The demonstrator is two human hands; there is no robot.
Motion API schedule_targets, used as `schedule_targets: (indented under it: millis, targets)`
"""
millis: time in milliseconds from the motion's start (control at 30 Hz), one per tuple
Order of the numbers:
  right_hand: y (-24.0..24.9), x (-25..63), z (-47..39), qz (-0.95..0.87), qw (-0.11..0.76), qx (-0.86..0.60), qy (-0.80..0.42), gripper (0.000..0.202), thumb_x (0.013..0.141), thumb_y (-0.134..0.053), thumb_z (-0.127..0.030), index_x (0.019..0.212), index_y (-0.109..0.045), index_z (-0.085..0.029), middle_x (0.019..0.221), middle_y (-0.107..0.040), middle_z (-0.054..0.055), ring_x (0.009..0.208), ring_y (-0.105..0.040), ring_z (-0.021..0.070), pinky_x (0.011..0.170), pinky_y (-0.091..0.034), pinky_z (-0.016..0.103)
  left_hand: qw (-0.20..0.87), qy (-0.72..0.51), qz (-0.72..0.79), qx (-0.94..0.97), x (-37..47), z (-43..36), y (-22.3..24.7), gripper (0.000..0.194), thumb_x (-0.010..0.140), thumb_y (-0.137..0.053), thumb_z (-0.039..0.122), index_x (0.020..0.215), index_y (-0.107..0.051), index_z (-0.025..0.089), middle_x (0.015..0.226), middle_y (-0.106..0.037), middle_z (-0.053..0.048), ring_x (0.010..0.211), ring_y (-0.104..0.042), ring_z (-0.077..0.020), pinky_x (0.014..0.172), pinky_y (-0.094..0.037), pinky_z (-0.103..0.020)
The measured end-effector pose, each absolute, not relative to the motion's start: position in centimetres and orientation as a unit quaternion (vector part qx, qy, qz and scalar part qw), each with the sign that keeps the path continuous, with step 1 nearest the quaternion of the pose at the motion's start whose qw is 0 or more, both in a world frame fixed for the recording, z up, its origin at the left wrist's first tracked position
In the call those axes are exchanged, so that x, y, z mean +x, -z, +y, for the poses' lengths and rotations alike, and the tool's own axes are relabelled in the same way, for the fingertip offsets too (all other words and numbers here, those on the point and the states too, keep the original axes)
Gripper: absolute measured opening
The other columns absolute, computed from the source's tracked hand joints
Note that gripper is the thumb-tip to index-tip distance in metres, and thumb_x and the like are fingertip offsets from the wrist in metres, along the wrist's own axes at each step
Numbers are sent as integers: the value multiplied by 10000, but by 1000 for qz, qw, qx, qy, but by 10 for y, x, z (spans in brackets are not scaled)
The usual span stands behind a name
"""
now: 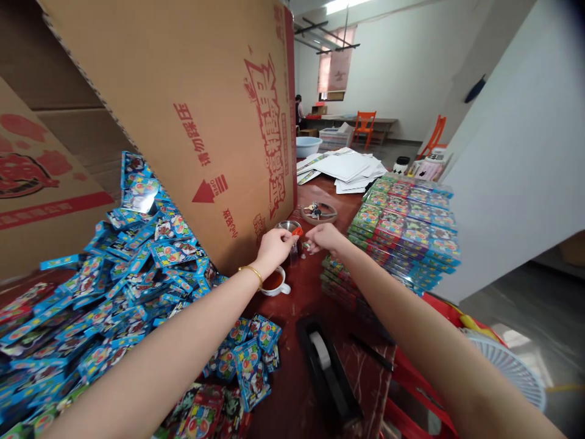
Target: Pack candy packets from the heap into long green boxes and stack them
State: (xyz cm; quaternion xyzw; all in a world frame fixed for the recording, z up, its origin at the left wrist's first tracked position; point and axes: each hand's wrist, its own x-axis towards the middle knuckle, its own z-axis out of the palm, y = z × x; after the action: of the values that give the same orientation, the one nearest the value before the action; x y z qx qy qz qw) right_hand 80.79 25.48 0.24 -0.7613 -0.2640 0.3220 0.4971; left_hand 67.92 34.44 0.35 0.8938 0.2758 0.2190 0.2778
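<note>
Both my arms reach forward over a dark red table (292, 323). My left hand (275, 246), with a gold bangle at the wrist, pinches a small red-orange item (297, 231) above a clear cup (287, 225). Just to its right, my right hand (323, 238) has its fingers curled together; a small, pale thing shows at the fingertips, too small to name. Below my left hand stands a white cup (274, 288) of reddish-brown liquid. Behind the hands lies a round dish (325, 213) with small items in it.
Blue packets (123, 292) are heaped at the left beside a large cardboard box (219, 122). A black tape dispenser (336, 390) lies in front. Wrapped stacks (406, 225) stand at the right, white sheets (350, 167) behind. A person (298, 110) is far back.
</note>
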Motion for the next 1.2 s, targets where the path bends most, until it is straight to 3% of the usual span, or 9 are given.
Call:
schedule_targets:
  millis: [167,267,333,467,600,733,933,1100,1200]
  targets:
    - [-5,799,256,-302,477,-756,-331,99,795,-575,-64,751,-625,-138,513,-578,-3,470,-561,99,491,-497,189,272,-230,282,891,679,351,-3,188,828,-587,320,827,-706,174,822,-698,-29,752,-620,-156,682,-449,-221]
    - [-7,795,252,-341,459,-765,-296,48,814,-602,-158,844,-631,-137,611,-621,16,534,-591,107,533,-505,198,252,-219,271,903,680,352,-8,160,811,-615,319,793,-710,191,803,-683,-21,750,-616,-160,680,-446,-228]
    - [-7,795,249,-364,443,-783,-241,145,799,-631,-217,925,-617,-145,729,-646,39,597,-606,127,572,-503,221,230,-210,261,914,681,350,-12,131,793,-639,312,763,-714,209,832,-662,-21,785,-608,-171,700,-440,-237]
    - [-6,794,248,-422,380,-812,-134,263,699,-694,-134,946,-615,-179,976,-642,64,841,-609,186,744,-460,243,195,-192,234,933,686,343,-19,61,771,-661,225,735,-710,230,908,-620,-21,865,-587,-187,747,-425,-246]
    - [-5,795,252,-454,300,-832,-110,61,745,-639,-151,798,-653,-176,880,-672,79,886,-608,231,770,-426,263,194,-195,217,937,686,340,-19,70,756,-665,148,773,-677,215,909,-625,-20,878,-582,-179,794,-418,-240]
    - [-2,798,254,-435,251,-858,-106,75,787,-598,-187,790,-673,-181,840,-683,91,875,-628,249,747,-435,283,214,-219,265,914,673,336,-9,116,827,-597,215,933,-608,167,885,-641,-50,821,-597,-179,775,-440,-261]
    - [0,795,261,-412,195,-883,-113,66,725,-689,-176,784,-699,-202,944,-690,110,1034,-586,291,863,-425,329,264,-169,331,890,661,332,3,86,825,-593,199,858,-613,122,849,-670,-75,800,-615,-198,767,-459,-316]
    - [6,799,272,-384,164,-894,-161,162,659,-779,-263,789,-711,-194,890,-707,101,878,-652,245,706,-502,272,323,-122,357,868,665,339,6,199,862,-578,299,762,-626,134,741,-645,-15,729,-614,-169,746,-485,-346]
    - [9,800,273,-391,155,-892,-167,165,695,-761,-274,798,-694,-164,881,-702,85,848,-653,203,712,-515,266,368,-100,367,848,666,343,10,227,868,-577,335,785,-627,130,742,-636,-9,704,-611,-158,714,-500,-336]
